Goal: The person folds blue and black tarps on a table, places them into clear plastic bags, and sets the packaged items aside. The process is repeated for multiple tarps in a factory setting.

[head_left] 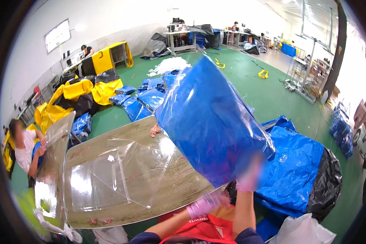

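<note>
Blue bagged bundle (209, 122) held up by right hand (250, 173), left hand (201, 205) below.

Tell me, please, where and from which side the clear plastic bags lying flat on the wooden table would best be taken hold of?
Probably at the near edge of the clear plastic bags, coming from the person's own side of the wooden table. The bags lie flat and limp, so a pinch at the edge lifts the top one. The left hand is nearest; the right hand holds the blue bagged bundle.
</note>
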`<action>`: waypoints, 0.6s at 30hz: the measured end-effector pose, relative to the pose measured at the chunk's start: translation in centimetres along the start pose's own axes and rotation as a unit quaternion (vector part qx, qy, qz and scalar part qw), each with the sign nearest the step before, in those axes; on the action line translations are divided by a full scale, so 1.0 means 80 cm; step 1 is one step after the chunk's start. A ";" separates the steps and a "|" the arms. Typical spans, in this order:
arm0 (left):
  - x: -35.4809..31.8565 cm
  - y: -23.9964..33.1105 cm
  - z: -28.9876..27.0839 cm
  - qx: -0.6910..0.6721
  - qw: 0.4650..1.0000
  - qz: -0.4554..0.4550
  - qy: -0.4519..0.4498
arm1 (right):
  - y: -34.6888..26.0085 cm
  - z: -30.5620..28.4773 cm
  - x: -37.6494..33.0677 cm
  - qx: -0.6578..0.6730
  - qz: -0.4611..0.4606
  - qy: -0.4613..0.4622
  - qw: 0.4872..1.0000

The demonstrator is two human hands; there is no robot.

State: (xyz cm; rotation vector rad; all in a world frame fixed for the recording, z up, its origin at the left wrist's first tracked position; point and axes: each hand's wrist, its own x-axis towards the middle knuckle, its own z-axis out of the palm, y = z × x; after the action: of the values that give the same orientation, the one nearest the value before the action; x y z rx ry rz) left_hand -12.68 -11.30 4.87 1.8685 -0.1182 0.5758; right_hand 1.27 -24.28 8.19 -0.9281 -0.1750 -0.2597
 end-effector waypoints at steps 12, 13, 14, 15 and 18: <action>0.131 0.133 -0.170 0.311 0.930 0.183 -0.071 | -0.153 0.085 -0.007 -0.397 -0.465 -0.275 0.742; 0.122 0.127 -0.170 0.289 0.948 0.131 -0.036 | -0.147 0.066 -0.004 -0.407 -0.410 -0.196 0.792; 0.106 0.132 -0.176 0.222 0.971 0.093 -0.007 | -0.145 0.052 -0.002 -0.392 -0.347 -0.118 0.844; 0.098 0.136 -0.183 0.155 0.986 0.053 0.023 | -0.140 0.039 -0.002 -0.362 -0.280 -0.043 0.888; 0.097 0.115 -0.170 0.106 0.992 0.056 0.031 | -0.129 0.047 0.013 -0.062 0.082 -0.207 0.973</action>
State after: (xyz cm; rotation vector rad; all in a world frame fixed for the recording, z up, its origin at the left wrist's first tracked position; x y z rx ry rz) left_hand -13.65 -0.92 19.74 2.0567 -0.1256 0.7463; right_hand -0.96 -27.31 18.57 -1.1079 -0.4687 0.0810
